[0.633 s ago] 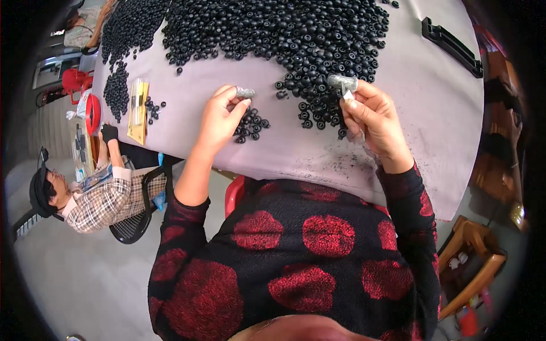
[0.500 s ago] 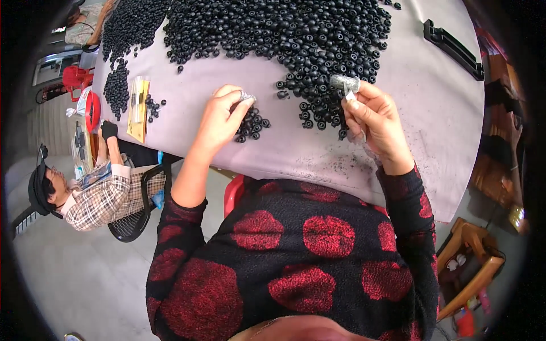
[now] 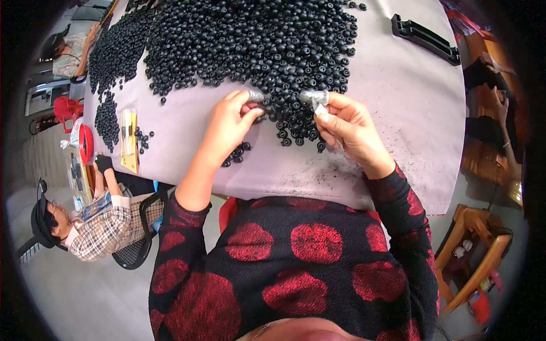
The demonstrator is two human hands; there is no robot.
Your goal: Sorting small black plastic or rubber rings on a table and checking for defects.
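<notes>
My left hand [image 3: 230,124] is at the near edge of a large pile of small black round ring-like parts [image 3: 244,48]. Its index fingertip is wrapped in silver tape [image 3: 255,96], and thumb and fingers close on what looks like one black part. To its right, my right hand [image 3: 355,126] pinches a small flat pale piece [image 3: 319,109] between thumb and index finger. That index finger also wears silver tape [image 3: 311,97]; the other fingers curl in below. A few black parts [image 3: 239,152] lie just below my left wrist.
Black crumbs [image 3: 318,173] dot the pale tablecloth [image 3: 267,176]. A long black plastic piece [image 3: 426,40] lies at the far right. On the left are a yellow card with a clear packet [image 3: 129,142], smaller black parts [image 3: 107,119] and a seated person in a checked shirt [image 3: 102,230].
My left hand has moved right and away from me, off the small group of parts to the big pile's edge. My right hand keeps its pinch. The whole view has shifted slightly.
</notes>
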